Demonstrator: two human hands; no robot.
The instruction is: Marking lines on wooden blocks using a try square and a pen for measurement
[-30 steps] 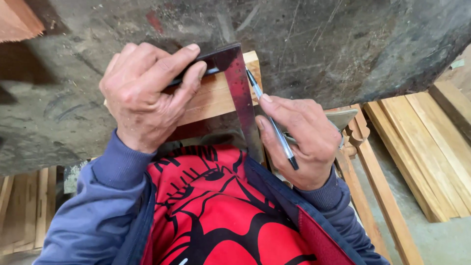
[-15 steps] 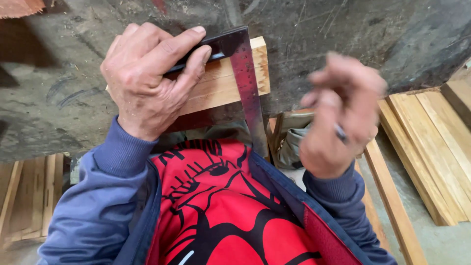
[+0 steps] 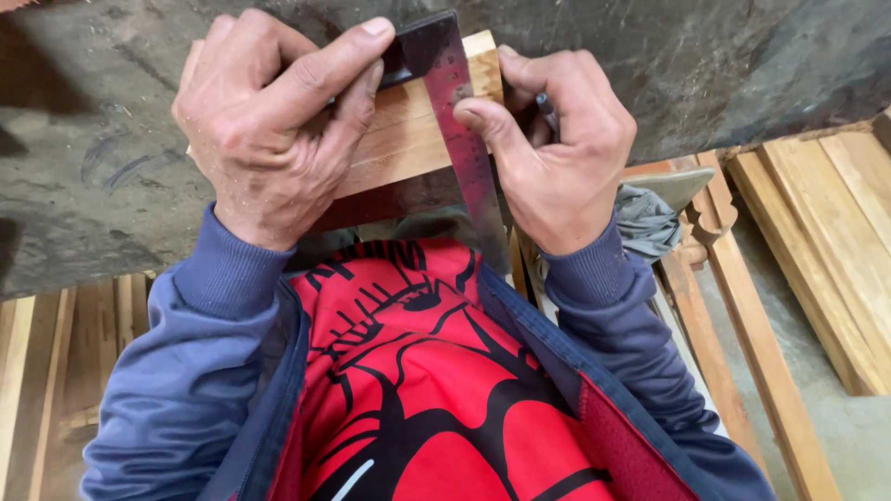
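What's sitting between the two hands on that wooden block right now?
In the head view, the metal blade of the try square lies across the wooden block, between the left hand and the right hand.

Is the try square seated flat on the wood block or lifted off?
Seated flat: the try square blade lies across the wood block, pinned by the left hand and right hand.

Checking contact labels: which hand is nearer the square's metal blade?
Right. The right hand has its thumb pressed against the blade. The left hand is off to the side, gripping the square's stock on the wood block, clear of the blade.
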